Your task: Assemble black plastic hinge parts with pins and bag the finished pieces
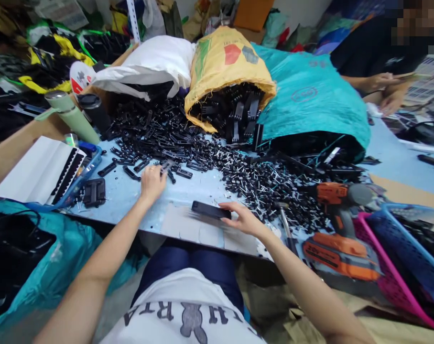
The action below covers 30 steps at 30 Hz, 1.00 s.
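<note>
My right hand (243,219) grips the right end of a black rectangular plastic piece (208,210), thumb and fingers on either side of it. The piece is low over a grey cardboard pad (188,227) at the table's front edge. My left hand (153,184) is at the near edge of a heap of long black plastic parts (156,129). Its fingers are closed on one small black plastic part (168,166), slightly blurred. To the right of that heap lies a pile of small black pieces with silvery metal pins (253,177).
An orange cordless drill (341,239), a hammer (286,222) and pink and blue baskets (382,267) stand right. Behind are white (156,57), yellow (231,57) and teal sacks (313,100). Left are a green flask (75,117) and a blue tray (91,167). Another person's hands (389,91) show far right.
</note>
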Tool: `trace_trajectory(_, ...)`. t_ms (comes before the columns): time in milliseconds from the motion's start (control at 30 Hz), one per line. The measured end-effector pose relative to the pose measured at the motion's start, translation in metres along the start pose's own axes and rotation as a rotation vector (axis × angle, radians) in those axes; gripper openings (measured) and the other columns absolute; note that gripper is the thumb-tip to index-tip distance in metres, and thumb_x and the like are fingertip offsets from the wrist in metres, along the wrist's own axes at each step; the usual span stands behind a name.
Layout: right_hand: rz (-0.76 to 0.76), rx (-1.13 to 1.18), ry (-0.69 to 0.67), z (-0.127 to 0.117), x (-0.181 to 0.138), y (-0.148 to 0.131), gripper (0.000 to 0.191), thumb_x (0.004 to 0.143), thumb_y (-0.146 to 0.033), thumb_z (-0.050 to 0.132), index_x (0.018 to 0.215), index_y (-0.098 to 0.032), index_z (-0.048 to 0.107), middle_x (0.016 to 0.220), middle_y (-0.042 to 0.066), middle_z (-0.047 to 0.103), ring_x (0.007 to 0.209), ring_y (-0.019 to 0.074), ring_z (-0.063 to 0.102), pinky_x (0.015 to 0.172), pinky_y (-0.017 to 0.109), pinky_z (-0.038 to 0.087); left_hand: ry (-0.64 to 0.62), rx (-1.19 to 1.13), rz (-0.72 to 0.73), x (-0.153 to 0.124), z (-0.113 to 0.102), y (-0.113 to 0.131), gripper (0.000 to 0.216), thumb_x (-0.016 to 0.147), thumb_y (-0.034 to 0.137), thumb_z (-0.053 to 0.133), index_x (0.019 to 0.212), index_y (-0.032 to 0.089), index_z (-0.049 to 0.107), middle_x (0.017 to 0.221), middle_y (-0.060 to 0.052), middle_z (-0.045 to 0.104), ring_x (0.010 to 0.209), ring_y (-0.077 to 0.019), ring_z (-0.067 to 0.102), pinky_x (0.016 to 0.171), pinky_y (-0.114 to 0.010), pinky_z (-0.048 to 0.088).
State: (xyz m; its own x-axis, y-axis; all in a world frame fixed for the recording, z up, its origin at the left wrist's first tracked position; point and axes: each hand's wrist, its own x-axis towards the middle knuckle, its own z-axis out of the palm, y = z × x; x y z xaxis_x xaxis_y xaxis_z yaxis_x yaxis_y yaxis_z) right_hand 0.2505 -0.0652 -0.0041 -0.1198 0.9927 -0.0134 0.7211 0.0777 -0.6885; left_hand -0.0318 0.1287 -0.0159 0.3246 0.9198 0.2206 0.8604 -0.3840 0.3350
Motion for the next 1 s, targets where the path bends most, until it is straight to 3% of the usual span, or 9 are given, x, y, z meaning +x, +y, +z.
trace_trajectory(100, 0.047, -0.241, -0.103, -0.002, -0.03, -0.001, 0.038, 0.08, -0.034, 0.057, 0.115, -0.021, 0.06, 0.104, 0.01, 0.065, 0.095, 0.022, 0.059, 0.087, 0.037, 0.045, -0.244, -0.091, 0.306, -0.059, 0.004, 0.014, 0.032, 0.085, 0.033, 0.047, 0.111, 0.019, 0.058, 0.104, -0.011, 0.059, 0.104, -0.0261, 0.05, 0.09, -0.038, 0.041)
trace_trajectory(167, 0.048, -0.351, -0.098, 0.005, -0.036, -0.004, 0.042, 0.081, -0.036, 0.056, 0.12, -0.02, 0.057, 0.107, 0.011, 0.064, 0.098, 0.024, 0.057, 0.088, 0.039, 0.044, -0.324, -0.06, 0.368, -0.095, 0.013, 0.024, 0.034, 0.082, 0.033, 0.052, 0.113, 0.019, 0.058, 0.106, -0.013, 0.058, 0.103, -0.0268, 0.049, 0.087, -0.038, 0.042)
trace_trajectory(267, -0.046, -0.415, -0.067, 0.03, -0.029, -0.013, 0.054, 0.083, -0.043, 0.055, 0.132, -0.02, 0.046, 0.124, 0.012, 0.055, 0.111, 0.0259, 0.049, 0.094, 0.042, 0.039, -0.293, -0.004, 0.385, -0.121, 0.026, 0.038, 0.043, 0.084, 0.036, 0.052, 0.123, 0.018, 0.052, 0.11, -0.015, 0.056, 0.104, -0.028, 0.049, 0.085, -0.041, 0.041)
trace_trajectory(367, -0.073, -0.392, -0.017, 0.052, -0.018, -0.022, 0.045, 0.089, -0.041, 0.047, 0.13, -0.022, 0.049, 0.119, 0.012, 0.057, 0.109, 0.0255, 0.05, 0.096, 0.044, 0.037, -0.236, -0.043, 0.406, -0.121, 0.034, 0.048, 0.035, 0.089, 0.027, 0.043, 0.122, 0.016, 0.051, 0.102, -0.013, 0.06, 0.097, -0.0256, 0.053, 0.082, -0.04, 0.041)
trace_trajectory(500, 0.058, 0.04, 0.165, 0.063, -0.005, -0.033, 0.043, 0.092, -0.043, 0.04, 0.128, -0.023, 0.05, 0.113, 0.01, 0.059, 0.101, 0.0221, 0.055, 0.09, 0.039, 0.044, -0.219, -0.44, 0.307, -0.118, 0.029, 0.06, 0.032, 0.093, 0.019, 0.034, 0.119, 0.016, 0.052, 0.098, -0.009, 0.062, 0.094, -0.0188, 0.057, 0.082, -0.033, 0.044)
trace_trajectory(633, 0.251, 0.644, 0.315, 0.073, 0.006, -0.049, 0.047, 0.086, -0.051, 0.044, 0.123, -0.023, 0.053, 0.108, 0.007, 0.061, 0.078, 0.0169, 0.061, 0.07, 0.033, 0.053, -0.286, -0.8, 0.073, -0.124, 0.014, 0.078, 0.041, 0.086, 0.035, 0.053, 0.121, 0.016, 0.047, 0.081, -0.001, 0.061, 0.075, -0.0144, 0.06, 0.072, -0.028, 0.048)
trace_trajectory(733, 0.346, 0.94, 0.313, 0.079, 0.011, -0.059, 0.054, 0.08, -0.055, 0.052, 0.123, -0.024, 0.053, 0.096, 0.004, 0.063, 0.066, 0.0151, 0.061, 0.06, 0.032, 0.054, -0.213, -0.841, 0.075, -0.125, 0.006, 0.087, 0.037, 0.084, 0.033, 0.056, 0.116, 0.016, 0.054, 0.099, -0.007, 0.063, 0.095, -0.0182, 0.059, 0.086, -0.032, 0.046)
trace_trajectory(833, 0.362, 1.064, 0.278, 0.079, 0.011, -0.064, 0.061, 0.076, -0.055, 0.058, 0.128, -0.025, 0.05, 0.091, 0.003, 0.063, 0.06, 0.0132, 0.06, 0.056, 0.03, 0.055, -0.152, -0.829, 0.117, -0.122, 0.001, 0.088, 0.036, 0.089, 0.03, 0.045, 0.121, 0.015, 0.055, 0.114, -0.012, 0.06, 0.111, -0.021, 0.054, 0.095, -0.036, 0.042)
trace_trajectory(1000, 0.297, 0.988, 0.295, 0.073, 0.012, -0.061, 0.059, 0.076, -0.052, 0.059, 0.127, -0.024, 0.052, 0.088, 0.003, 0.063, 0.057, 0.0094, 0.057, 0.051, 0.024, 0.053, -0.157, -0.835, 0.178, -0.119, -0.003, 0.086, 0.037, 0.091, 0.03, 0.042, 0.123, 0.017, 0.056, 0.104, -0.01, 0.063, 0.1, -0.0196, 0.059, 0.088, -0.035, 0.048)
